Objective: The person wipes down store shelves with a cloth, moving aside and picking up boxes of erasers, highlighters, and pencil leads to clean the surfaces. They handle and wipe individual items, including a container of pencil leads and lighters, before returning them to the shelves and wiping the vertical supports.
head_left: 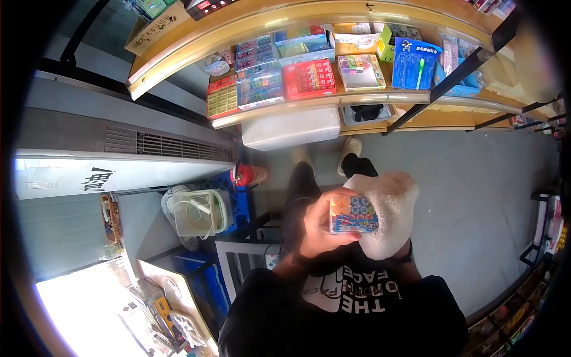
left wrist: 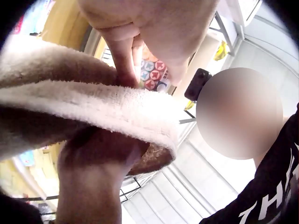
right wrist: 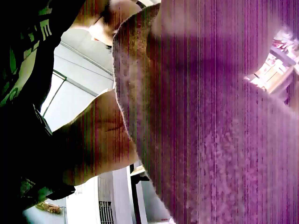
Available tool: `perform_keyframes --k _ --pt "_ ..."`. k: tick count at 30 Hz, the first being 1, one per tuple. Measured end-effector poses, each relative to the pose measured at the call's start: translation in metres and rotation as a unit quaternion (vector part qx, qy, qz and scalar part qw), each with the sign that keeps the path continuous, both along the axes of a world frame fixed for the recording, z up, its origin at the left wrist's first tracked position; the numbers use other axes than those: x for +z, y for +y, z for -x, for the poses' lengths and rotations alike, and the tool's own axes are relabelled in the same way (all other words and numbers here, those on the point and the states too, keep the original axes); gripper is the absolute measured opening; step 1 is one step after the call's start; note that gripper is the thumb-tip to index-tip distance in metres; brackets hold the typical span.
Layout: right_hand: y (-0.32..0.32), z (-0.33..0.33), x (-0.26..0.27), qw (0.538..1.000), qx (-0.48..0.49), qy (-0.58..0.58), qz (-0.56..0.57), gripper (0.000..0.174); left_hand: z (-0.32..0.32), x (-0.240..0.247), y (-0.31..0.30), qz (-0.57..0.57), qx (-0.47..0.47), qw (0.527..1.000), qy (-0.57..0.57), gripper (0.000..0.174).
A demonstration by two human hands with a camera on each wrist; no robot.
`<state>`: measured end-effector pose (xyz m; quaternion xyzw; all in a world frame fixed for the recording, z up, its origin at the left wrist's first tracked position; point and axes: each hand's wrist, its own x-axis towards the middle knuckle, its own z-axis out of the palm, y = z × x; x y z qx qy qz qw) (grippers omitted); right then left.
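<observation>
In the head view, the left hand [head_left: 318, 229] grips a small box [head_left: 354, 214] with colourful round star pictures, thumb and fingers at opposite edges. The left wrist view shows this hand [left wrist: 154, 25] close up, with part of the box [left wrist: 152, 74] between its fingers. A fluffy cream cloth [head_left: 389, 211] lies right beside the box. The right hand is covered by the cloth; in the left wrist view its wrist [left wrist: 93, 163] enters the folded cloth [left wrist: 98, 100]. Purple streaks cross the right wrist view, where cloth [right wrist: 210, 140] fills much of the picture.
Shelves [head_left: 267, 113] with packaged goods run across the top. A red extinguisher [head_left: 247, 175] and a pale plastic tub [head_left: 199, 214] stand on the left. At lower left is a cluttered table [head_left: 193, 309]; grey floor [head_left: 476, 196] stretches to the right.
</observation>
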<state>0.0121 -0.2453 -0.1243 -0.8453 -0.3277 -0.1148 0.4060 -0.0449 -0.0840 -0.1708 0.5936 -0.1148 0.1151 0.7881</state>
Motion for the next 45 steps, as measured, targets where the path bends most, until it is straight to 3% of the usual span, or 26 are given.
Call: perform_keyframes --k 3,6,10,16,21,23,25,26,28,29,31,34,35,37,45 --pt "-0.003 0.004 -0.006 1.0 -0.01 0.001 0.01 0.039 0.001 0.001 -0.001 0.015 0.015 1.0 0.011 0.076" --pt "-0.015 0.022 -0.06 0.969 -0.034 0.202 -0.137 0.038 0.003 -0.004 -0.005 0.024 0.056 0.998 0.016 0.076" --pt "-0.023 0.035 -0.079 0.874 0.003 0.371 -0.315 0.041 0.001 -0.004 -0.014 0.057 0.095 0.993 0.029 0.075" --pt "-0.031 0.047 -0.084 0.741 0.068 0.477 -0.468 0.045 -0.004 0.002 -0.004 -0.031 0.054 0.998 -0.015 0.069" --pt "-0.028 0.055 -0.092 0.614 0.069 0.535 -0.577 0.048 -0.005 0.0 -0.002 0.006 0.001 1.0 -0.017 0.07" --pt "-0.028 0.054 -0.096 0.624 0.071 0.525 -0.574 0.049 -0.005 -0.002 -0.003 0.036 -0.015 0.999 -0.006 0.071" --pt "-0.028 0.048 -0.1 0.766 0.09 0.437 -0.463 0.055 -0.004 -0.002 -0.003 0.058 -0.025 0.998 0.009 0.071" --pt "-0.029 0.047 -0.1 0.886 0.062 0.334 -0.315 0.055 -0.004 -0.002 -0.003 0.055 -0.024 0.998 0.009 0.07" --pt "-0.03 0.046 -0.099 0.957 0.036 0.233 -0.168 0.055 -0.004 -0.002 -0.003 0.049 -0.023 0.999 0.007 0.07" --pt "-0.031 0.048 -0.099 0.949 0.041 0.252 -0.184 0.054 -0.004 -0.003 -0.002 0.041 -0.02 0.999 0.004 0.069" --pt "-0.031 0.051 -0.097 0.891 0.058 0.337 -0.299 0.053 -0.004 -0.003 -0.002 0.027 -0.015 1.0 -0.001 0.069" --pt "-0.028 0.055 -0.093 0.707 0.087 0.484 -0.507 0.055 -0.004 -0.003 -0.001 0.013 -0.011 1.0 -0.009 0.069" --pt "-0.031 0.054 -0.094 0.666 0.095 0.512 -0.534 0.055 -0.004 -0.002 -0.001 0.01 -0.01 1.0 -0.009 0.069" --pt "-0.033 0.053 -0.094 0.635 0.107 0.53 -0.551 0.056 -0.005 -0.001 -0.001 0.004 -0.007 1.0 -0.009 0.07" --pt "-0.033 0.052 -0.091 0.722 0.103 0.481 -0.487 0.06 -0.007 0.001 -0.003 0.052 -0.011 0.999 0.005 0.072"
